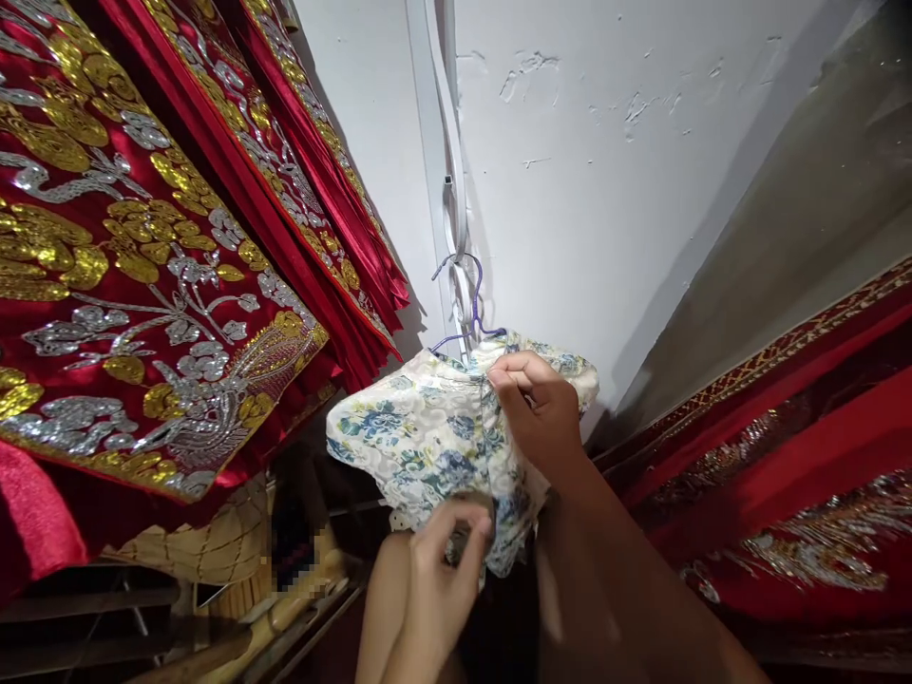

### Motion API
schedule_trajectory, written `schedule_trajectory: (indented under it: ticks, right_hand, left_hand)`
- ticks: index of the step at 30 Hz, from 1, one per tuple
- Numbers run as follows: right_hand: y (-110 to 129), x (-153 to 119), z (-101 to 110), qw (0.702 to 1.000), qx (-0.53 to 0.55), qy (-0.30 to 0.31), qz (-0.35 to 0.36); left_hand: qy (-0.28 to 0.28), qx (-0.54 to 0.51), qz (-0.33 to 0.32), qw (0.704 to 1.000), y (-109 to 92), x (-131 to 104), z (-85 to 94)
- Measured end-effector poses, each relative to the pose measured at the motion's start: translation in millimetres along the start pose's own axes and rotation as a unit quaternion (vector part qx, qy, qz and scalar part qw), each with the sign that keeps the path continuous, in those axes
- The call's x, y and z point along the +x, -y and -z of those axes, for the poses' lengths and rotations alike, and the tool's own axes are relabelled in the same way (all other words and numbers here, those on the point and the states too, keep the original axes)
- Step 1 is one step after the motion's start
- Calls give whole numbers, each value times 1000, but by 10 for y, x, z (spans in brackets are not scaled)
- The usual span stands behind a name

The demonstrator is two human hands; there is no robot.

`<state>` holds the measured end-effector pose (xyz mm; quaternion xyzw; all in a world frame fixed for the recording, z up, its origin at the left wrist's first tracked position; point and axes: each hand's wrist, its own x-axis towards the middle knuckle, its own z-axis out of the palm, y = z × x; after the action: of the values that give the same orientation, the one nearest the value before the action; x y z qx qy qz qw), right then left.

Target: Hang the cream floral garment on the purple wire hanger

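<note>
A white blouse (420, 427) with a blue and green floral print hangs from a thin purple hanger (476, 294). A dark seam runs down the middle of its visible side. My right hand (538, 404) pinches the blouse at the neckline, at the top of this seam. Lower down, my left hand (448, 546) is in front of the blouse, thumb and forefinger brought together beside the seam. It is slightly blurred, and whatever lies between those fingertips is too small to make out.
The hanger hooks onto a pale strap (446, 114) against the white wall (605, 190). Red cloths (178, 237) with gold and silver sequins hang close on the left. More red embellished fabric (805, 475) is at the right. A woven basket (206, 537) and bamboo slats (285, 613) sit lower left.
</note>
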<state>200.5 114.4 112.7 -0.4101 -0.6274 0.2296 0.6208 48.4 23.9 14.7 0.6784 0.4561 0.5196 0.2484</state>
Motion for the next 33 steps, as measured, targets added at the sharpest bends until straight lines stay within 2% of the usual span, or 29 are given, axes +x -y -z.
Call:
schedule_trajectory:
  ticks: [2, 4, 7, 9, 12, 15, 17, 19, 23, 25, 29, 33]
  right_hand:
    - [35, -29, 48, 1000, 2, 17, -3]
    - [98, -36, 105, 999, -1, 43, 2]
    - [198, -40, 183, 997, -13, 63, 36]
    - [199, -61, 199, 996, -24, 60, 69]
    - [22, -135, 127, 989, -50, 60, 122]
    - [-287, -259, -26, 978, -72, 104, 163]
    - [-447, -346, -115, 973, -73, 144, 163]
    - [-500, -402, -155, 978, -51, 155, 129]
    - [-311, -347, -85, 992, 50, 114, 19]
    - [-174, -259, -22, 992, 66, 110, -16]
    - [-39, -148, 26, 989, 76, 127, -29]
    - [-44, -159, 21, 990, 100, 99, -15]
  left_hand:
    - [-34, 18, -59, 998, -167, 346, 94]
    - [-79, 17, -77, 994, -328, 698, 148]
    - [-73, 21, -97, 992, -507, 1087, 152]
    - [-56, 35, -108, 992, -575, 1203, 126]
    - [-65, -1, -87, 994, -628, 1224, 100]
    - [-102, -70, -49, 991, -682, 1217, 139]
    - [-130, -80, -44, 987, -729, 1233, 185]
    - [-137, -65, -53, 987, -765, 1249, 217]
    - [-90, -45, -62, 993, -742, 1220, 194]
    - [-65, -50, -58, 995, -706, 1181, 167]
    - [-53, -64, -59, 995, -685, 1121, 156]
    - [-40, -76, -52, 995, -690, 1113, 174]
